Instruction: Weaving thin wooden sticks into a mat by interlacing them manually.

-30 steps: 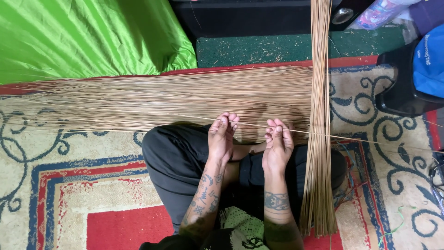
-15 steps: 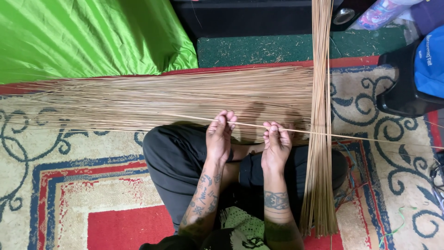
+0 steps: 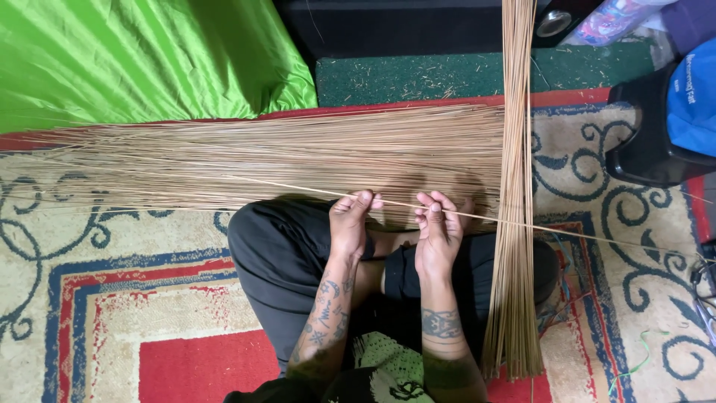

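One thin stick (image 3: 298, 186) lies sideways across the person's lap, running long from left to right just above the knees. The left hand (image 3: 350, 224) and the right hand (image 3: 438, 227) both pinch it with fingertips closed tight, close together near its middle. A wide pile of sticks (image 3: 261, 153) lies just past the hands, and a bundle (image 3: 514, 224) crosses on the right.

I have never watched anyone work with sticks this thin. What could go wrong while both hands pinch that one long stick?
The thin stick is held between the left hand and right hand, with most of its length unsupported, so it might bend and snap. It also crosses the upright bundle, where it could snag. Pulling it might drag loose sticks out of the flat pile lying close beside the fingers.
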